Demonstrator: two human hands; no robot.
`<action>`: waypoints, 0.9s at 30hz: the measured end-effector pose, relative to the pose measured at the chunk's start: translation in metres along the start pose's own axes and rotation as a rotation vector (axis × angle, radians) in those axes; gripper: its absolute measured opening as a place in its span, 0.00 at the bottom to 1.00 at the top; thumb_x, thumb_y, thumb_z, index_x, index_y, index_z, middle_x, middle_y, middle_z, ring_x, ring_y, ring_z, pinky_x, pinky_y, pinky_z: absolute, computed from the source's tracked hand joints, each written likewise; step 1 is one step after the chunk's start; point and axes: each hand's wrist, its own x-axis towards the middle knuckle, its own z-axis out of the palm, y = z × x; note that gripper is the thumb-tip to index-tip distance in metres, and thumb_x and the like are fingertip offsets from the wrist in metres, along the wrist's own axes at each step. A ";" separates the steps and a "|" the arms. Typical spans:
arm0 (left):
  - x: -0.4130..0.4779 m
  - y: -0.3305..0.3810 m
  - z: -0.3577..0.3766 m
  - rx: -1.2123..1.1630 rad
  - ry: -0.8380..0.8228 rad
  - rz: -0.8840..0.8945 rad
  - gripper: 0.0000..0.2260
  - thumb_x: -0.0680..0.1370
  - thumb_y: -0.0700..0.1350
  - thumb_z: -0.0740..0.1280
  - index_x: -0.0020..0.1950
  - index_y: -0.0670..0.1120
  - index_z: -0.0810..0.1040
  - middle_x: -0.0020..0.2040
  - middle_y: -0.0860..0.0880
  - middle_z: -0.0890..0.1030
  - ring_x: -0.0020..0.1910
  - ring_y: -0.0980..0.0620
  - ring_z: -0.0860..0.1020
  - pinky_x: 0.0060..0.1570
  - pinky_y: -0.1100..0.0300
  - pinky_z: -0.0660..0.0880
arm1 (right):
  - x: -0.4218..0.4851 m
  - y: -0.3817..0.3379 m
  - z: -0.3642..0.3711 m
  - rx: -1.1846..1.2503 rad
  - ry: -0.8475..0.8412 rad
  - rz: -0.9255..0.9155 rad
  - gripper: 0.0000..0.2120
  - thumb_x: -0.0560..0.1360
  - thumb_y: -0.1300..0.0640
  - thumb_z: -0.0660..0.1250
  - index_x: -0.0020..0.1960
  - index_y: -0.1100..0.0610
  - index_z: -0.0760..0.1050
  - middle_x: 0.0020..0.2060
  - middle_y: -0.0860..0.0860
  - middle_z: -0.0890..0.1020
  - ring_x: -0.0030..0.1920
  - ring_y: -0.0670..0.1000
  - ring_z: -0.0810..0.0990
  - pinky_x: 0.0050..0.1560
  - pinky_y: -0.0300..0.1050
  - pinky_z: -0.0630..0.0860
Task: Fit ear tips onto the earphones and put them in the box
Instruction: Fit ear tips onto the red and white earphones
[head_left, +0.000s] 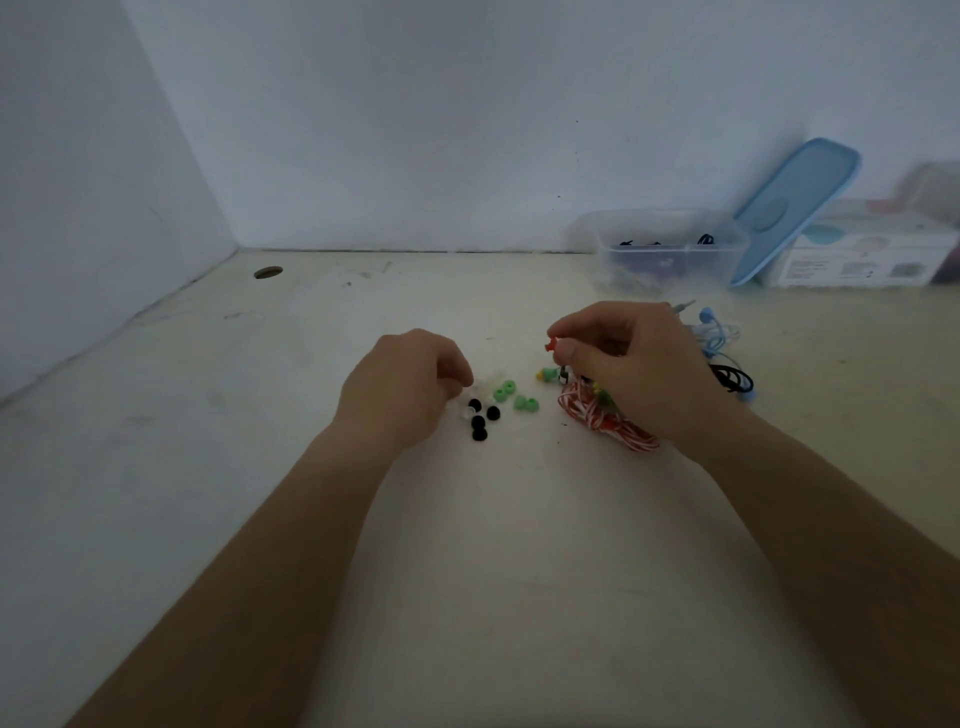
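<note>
Fingers (571, 325) of the right hand (639, 364) pinch a red earbud (551, 346) above its red-and-white cable (608, 423). Left hand (405, 387) curls over clear ear tips (487, 384), grip unclear. Black ear tips (480, 418) and green ear tips (511, 395) lie between the hands; the clear plastic box (670, 254) stands well behind, against the wall.

Ear tips (493, 413) are black and green; the cable (597, 422) is striped red-and-white.
</note>
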 end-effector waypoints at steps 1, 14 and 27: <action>0.000 0.000 0.001 0.007 -0.010 0.008 0.08 0.77 0.40 0.70 0.48 0.53 0.84 0.43 0.57 0.79 0.37 0.62 0.74 0.45 0.63 0.70 | 0.000 0.000 0.000 -0.007 0.002 -0.002 0.06 0.76 0.60 0.72 0.50 0.51 0.83 0.39 0.43 0.86 0.42 0.44 0.85 0.48 0.39 0.81; 0.004 -0.007 0.004 -0.142 0.026 -0.087 0.10 0.73 0.39 0.72 0.47 0.54 0.81 0.42 0.57 0.80 0.40 0.62 0.77 0.34 0.76 0.67 | 0.000 0.002 0.002 -0.030 -0.046 -0.002 0.05 0.76 0.59 0.71 0.50 0.53 0.84 0.38 0.43 0.86 0.40 0.41 0.83 0.41 0.30 0.75; 0.000 -0.010 -0.013 -0.471 0.087 -0.103 0.09 0.74 0.36 0.73 0.51 0.47 0.85 0.43 0.52 0.86 0.42 0.60 0.83 0.41 0.77 0.73 | 0.000 0.003 0.001 -0.023 -0.065 -0.005 0.05 0.76 0.59 0.72 0.49 0.51 0.84 0.38 0.43 0.86 0.39 0.41 0.83 0.41 0.30 0.75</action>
